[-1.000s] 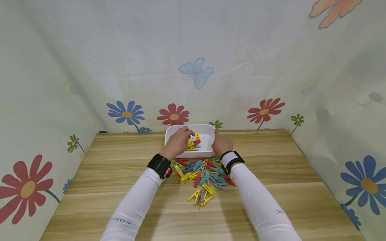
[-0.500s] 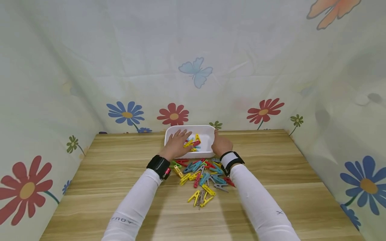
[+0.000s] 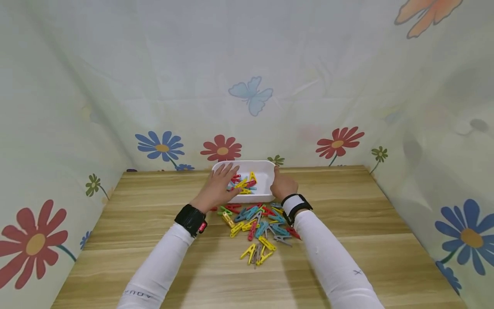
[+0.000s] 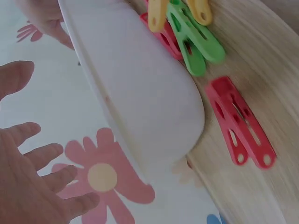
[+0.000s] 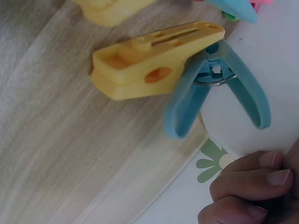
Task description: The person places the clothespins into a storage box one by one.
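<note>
A white plastic bin (image 3: 251,198) stands at the back of the table, with several red, yellow and blue clothespins (image 3: 242,183) inside. My left hand (image 3: 216,187) hovers over the bin's left end with straight, spread fingers; in the left wrist view nothing is in this hand (image 4: 35,179). At the bin's right end my right hand (image 3: 284,186) grips the rim, thumb on top and fingers curled (image 5: 247,186). In front of the bin lies a loose pile of clothespins (image 3: 262,228). The left wrist view has a red clothespin (image 4: 242,123) beside the bin's outer wall.
Nearest the person, a small group of yellow and grey clothespins (image 3: 257,253) lies apart from the pile. Yellow (image 5: 154,60) and blue (image 5: 187,102) clothespins sit close to the right hand. A flowered curtain (image 3: 185,107) rises behind the wood-grain table (image 3: 347,223).
My left hand has opened from curled to spread fingers over the bin, then shifted left, uncovering more clothespins in it. The right hand and bin stay in place.
</note>
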`<state>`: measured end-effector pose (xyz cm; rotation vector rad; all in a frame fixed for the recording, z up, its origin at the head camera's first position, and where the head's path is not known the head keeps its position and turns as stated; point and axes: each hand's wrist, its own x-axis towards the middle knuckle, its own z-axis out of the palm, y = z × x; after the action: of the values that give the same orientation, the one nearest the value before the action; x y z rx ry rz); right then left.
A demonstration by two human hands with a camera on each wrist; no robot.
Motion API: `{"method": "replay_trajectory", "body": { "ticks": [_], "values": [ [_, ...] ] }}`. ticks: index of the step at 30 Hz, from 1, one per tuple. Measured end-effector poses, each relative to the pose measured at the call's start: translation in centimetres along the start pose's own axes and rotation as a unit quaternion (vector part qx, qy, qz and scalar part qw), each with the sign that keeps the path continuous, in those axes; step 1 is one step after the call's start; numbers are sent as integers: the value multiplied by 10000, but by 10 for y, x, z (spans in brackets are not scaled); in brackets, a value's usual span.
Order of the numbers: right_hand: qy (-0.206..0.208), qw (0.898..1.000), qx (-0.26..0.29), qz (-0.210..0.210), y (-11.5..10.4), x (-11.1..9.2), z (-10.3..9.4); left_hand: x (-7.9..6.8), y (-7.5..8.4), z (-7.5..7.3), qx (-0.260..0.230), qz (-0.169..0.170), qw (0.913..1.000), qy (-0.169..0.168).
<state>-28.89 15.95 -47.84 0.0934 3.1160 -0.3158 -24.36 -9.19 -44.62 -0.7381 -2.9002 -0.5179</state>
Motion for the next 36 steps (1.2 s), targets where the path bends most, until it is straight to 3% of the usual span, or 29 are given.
{"method": "replay_trajectory", "body": {
  "ticks": [9, 19, 23, 25, 33, 36],
  "values": [
    [84, 10000, 0, -12, 0, 0, 2, -30, -19, -10, 39, -104, 9999, 80],
    [70, 10000, 15, -34, -3, -3, 1, -67, -47, -4, -10, -400, 9992, 28],
    [119, 9999, -1, -17, -2, -3, 0, -76, -56, 7, -98, -789, 9963, -328],
    [132, 9999, -27, -23, -1, -3, 0, -78, -59, 12, -128, -821, 9952, -525],
    [69, 10000, -37, -4, -2, -6, -1, -78, -56, 31, -118, -276, 9956, -887],
    [40, 10000, 0, 7, -3, -6, -3, -78, -53, 32, -62, -202, 9964, -819]
  ]
}}
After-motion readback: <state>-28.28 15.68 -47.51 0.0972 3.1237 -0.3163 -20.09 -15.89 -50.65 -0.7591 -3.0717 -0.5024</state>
